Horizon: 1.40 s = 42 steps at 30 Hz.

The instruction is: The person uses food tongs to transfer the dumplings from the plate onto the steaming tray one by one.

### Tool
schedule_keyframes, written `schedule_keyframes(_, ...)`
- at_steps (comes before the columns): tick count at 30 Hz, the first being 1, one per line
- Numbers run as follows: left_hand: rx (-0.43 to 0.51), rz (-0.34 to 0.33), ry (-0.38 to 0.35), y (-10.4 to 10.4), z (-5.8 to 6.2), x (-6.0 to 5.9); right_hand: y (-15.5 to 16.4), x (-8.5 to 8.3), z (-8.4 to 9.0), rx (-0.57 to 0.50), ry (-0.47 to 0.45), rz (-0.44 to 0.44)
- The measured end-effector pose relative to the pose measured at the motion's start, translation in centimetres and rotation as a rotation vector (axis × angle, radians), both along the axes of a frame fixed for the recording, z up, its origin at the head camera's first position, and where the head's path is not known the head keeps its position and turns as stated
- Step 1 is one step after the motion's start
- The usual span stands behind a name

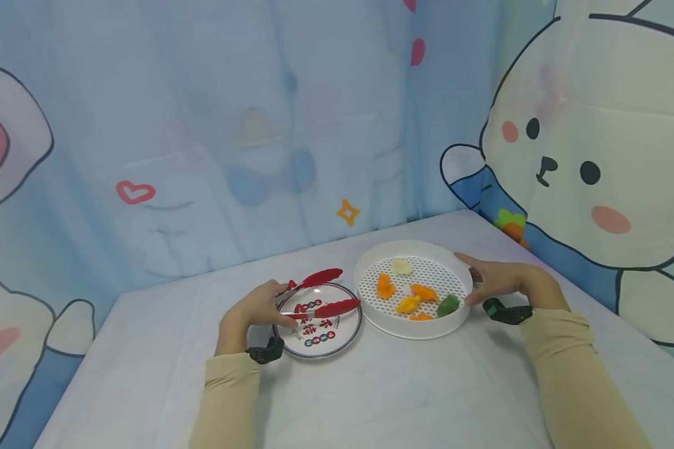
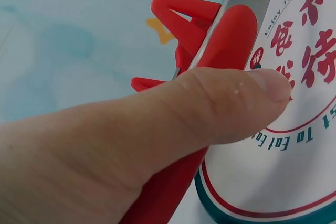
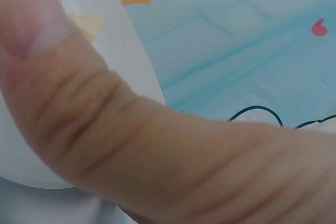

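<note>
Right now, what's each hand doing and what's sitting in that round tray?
Left hand grips red tongs over printed plate. Right hand holds white tray rim. Orange, yellow, green food pieces inside. Nothing between plate and tray.

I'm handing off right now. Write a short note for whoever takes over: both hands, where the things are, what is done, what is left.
Left hand: grips the red tongs, whose tips lie over the printed plate.
Right hand: holds the rim of the white perforated tray.
Tray holds the orange, yellow, pale and green food pieces.
Done: tongs in hand, tray steadied.
Left: the plate bears no food; every piece sits in the tray.
</note>
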<state>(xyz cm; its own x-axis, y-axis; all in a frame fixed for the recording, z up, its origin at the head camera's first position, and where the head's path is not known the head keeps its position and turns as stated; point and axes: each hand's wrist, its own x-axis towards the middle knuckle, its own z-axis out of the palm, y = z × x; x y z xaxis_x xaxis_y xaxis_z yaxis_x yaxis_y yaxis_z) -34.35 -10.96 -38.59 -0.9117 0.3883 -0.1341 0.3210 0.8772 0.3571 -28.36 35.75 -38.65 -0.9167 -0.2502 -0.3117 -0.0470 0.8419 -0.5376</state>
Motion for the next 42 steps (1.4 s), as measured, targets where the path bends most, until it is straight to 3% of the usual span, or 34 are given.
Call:
schedule_keyframes(11, -0.065, 0.004, -0.042, 0.9, 0.2, 0.1, 0.2, -0.2, -0.3, -0.017, 0.001, -0.008)
schedule_keyframes(20, -0.132, 0.051, -0.057, 1.4, 0.3, 0.5, 0.2, -0.1, -0.5, -0.006, 0.004, -0.007)
schedule_keyframes(30, -0.215, 0.078, -0.100, 1.7, 0.6, 0.5, 0.5, -1.5, -0.9, -0.004, 0.002, 0.012)
schedule_keyframes(34, -0.200, 0.095, -0.139, 2.0, 0.6, 0.5, 0.8, -1.6, -1.0, 0.023, -0.025, 0.020)
schedule_keyframes(38, -0.143, 0.101, -0.160, 2.0, 1.3, 0.5, 0.5, -1.3, 0.1, 0.104, -0.018, 0.018)
schedule_keyframes(42, -0.119, 0.069, -0.133, 1.9, 2.1, 0.4, -0.8, -0.9, 2.2, 0.172, 0.106, -0.003)
